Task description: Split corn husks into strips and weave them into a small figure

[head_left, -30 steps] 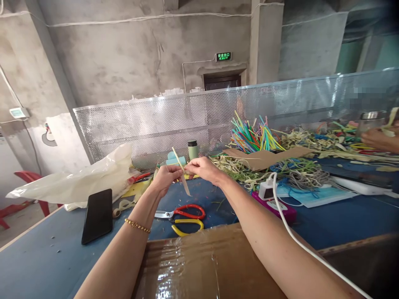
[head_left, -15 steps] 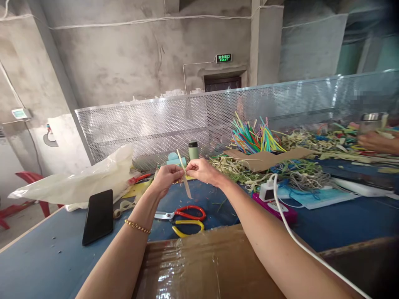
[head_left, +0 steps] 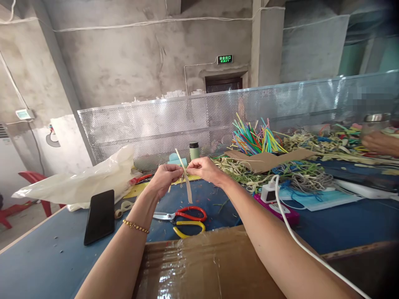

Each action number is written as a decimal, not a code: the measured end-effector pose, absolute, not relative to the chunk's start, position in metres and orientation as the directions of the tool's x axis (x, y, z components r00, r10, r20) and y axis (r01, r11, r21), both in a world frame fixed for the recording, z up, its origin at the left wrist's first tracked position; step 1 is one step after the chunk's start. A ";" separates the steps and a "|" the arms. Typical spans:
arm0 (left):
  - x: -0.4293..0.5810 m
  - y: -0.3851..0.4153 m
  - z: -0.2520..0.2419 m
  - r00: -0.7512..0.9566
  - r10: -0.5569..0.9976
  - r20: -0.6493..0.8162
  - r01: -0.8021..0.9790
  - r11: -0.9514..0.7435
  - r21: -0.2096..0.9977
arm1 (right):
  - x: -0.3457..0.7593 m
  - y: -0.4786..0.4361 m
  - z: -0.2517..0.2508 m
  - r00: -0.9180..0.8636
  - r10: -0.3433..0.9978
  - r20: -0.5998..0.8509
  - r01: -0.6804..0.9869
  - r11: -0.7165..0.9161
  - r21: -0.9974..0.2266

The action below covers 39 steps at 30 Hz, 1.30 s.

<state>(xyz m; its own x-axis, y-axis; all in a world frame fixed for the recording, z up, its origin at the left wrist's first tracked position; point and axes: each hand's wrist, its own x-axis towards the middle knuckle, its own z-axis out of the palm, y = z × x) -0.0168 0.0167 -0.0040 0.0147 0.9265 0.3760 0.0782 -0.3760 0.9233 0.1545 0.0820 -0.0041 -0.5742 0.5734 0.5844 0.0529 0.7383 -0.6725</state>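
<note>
Over the middle of the blue table, my left hand (head_left: 166, 177) pinches a thin pale stick (head_left: 179, 158) that points up and away. A flat beige strip (head_left: 188, 189) hangs from the same spot between the hands. My right hand (head_left: 204, 171) is closed at the fingertips on that strip, close against the left fingers. Small stringy bits stick out below the left fingers; the exact join is hidden by the fingertips. Nearer to me on the table lie scissors (head_left: 183, 218) with one red and one yellow handle.
A taped cardboard box (head_left: 199, 265) lies under my forearms. To the left are a black phone (head_left: 99, 218) and a plastic bag (head_left: 84, 178). Rightward are colourful stems (head_left: 257, 135), dried strands, a purple charger block (head_left: 288, 211) with white cable, and another person's hand (head_left: 382, 143).
Both hands stay together at almost the same spot. The beige strip hangs a little straighter and lower, and the view has shifted slightly.
</note>
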 end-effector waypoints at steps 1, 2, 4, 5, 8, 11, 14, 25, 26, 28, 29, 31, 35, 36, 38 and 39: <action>-0.016 0.016 -0.004 0.008 0.926 0.377 0.080 -0.377 0.923 | 0.155 0.081 -0.004 -0.576 0.575 0.581 0.064 0.741 -0.669; -0.016 0.016 -0.003 0.002 0.926 0.378 0.084 -0.376 0.923 | 0.156 0.080 -0.003 -0.575 0.578 0.579 0.078 0.743 -0.664; -0.016 0.016 -0.003 -0.007 0.927 0.375 0.103 -0.373 0.922 | 0.157 0.079 -0.002 -0.570 0.586 0.576 0.107 0.748 -0.655; -0.016 0.016 -0.004 -0.009 0.927 0.374 0.115 -0.371 0.922 | 0.157 0.079 -0.002 -0.566 0.589 0.577 0.116 0.750 -0.652; -0.016 0.018 -0.006 -0.002 0.928 0.373 0.173 -0.367 0.914 | 0.156 0.079 -0.002 -0.526 0.611 0.592 0.147 0.750 -0.644; -0.015 0.020 -0.009 0.030 0.928 0.372 0.233 -0.369 0.900 | 0.154 0.080 -0.004 -0.499 0.627 0.598 0.153 0.743 -0.651; -0.012 0.020 -0.011 0.044 0.932 0.360 0.234 -0.360 0.903 | 0.152 0.079 -0.006 -0.507 0.613 0.606 0.086 0.735 -0.672; -0.007 0.020 -0.012 0.030 0.936 0.349 0.212 -0.348 0.913 | 0.147 0.084 -0.010 -0.481 0.610 0.630 0.012 0.723 -0.691; -0.006 0.018 -0.011 0.031 0.937 0.349 0.221 -0.347 0.912 | 0.146 0.084 -0.010 -0.477 0.618 0.625 0.015 0.716 -0.698; -0.003 0.016 -0.009 0.036 0.938 0.346 0.230 -0.345 0.910 | 0.145 0.082 -0.009 -0.465 0.633 0.619 0.020 0.707 -0.707; -0.001 0.015 -0.009 0.038 0.937 0.346 0.232 -0.345 0.910 | 0.145 0.080 -0.008 -0.459 0.637 0.620 0.023 0.706 -0.708; 0.000 0.014 -0.008 0.039 0.937 0.347 0.235 -0.346 0.908 | 0.144 0.076 -0.006 -0.445 0.637 0.629 0.036 0.715 -0.698; 0.000 0.014 -0.009 0.047 0.937 0.346 0.241 -0.347 0.907 | 0.143 0.072 -0.004 -0.417 0.631 0.654 0.071 0.740 -0.669; 0.000 0.015 -0.010 0.049 0.936 0.347 0.238 -0.349 0.906 | 0.143 0.072 -0.004 -0.415 0.630 0.656 0.070 0.741 -0.667; -0.001 0.016 -0.011 0.057 0.934 0.353 0.230 -0.357 0.905 | 0.143 0.074 -0.005 -0.425 0.632 0.648 0.057 0.733 -0.678; -0.002 0.016 -0.011 0.067 0.932 0.356 0.222 -0.361 0.906 | 0.144 0.074 -0.005 -0.431 0.634 0.642 0.052 0.727 -0.684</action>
<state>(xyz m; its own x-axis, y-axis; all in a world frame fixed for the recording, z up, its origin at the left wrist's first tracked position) -0.0021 0.0162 -0.0109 0.0671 0.9322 0.3556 0.2219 -0.3614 0.9056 0.1438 0.0744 -0.0047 -0.4308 0.6344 0.6418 0.0520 0.7275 -0.6842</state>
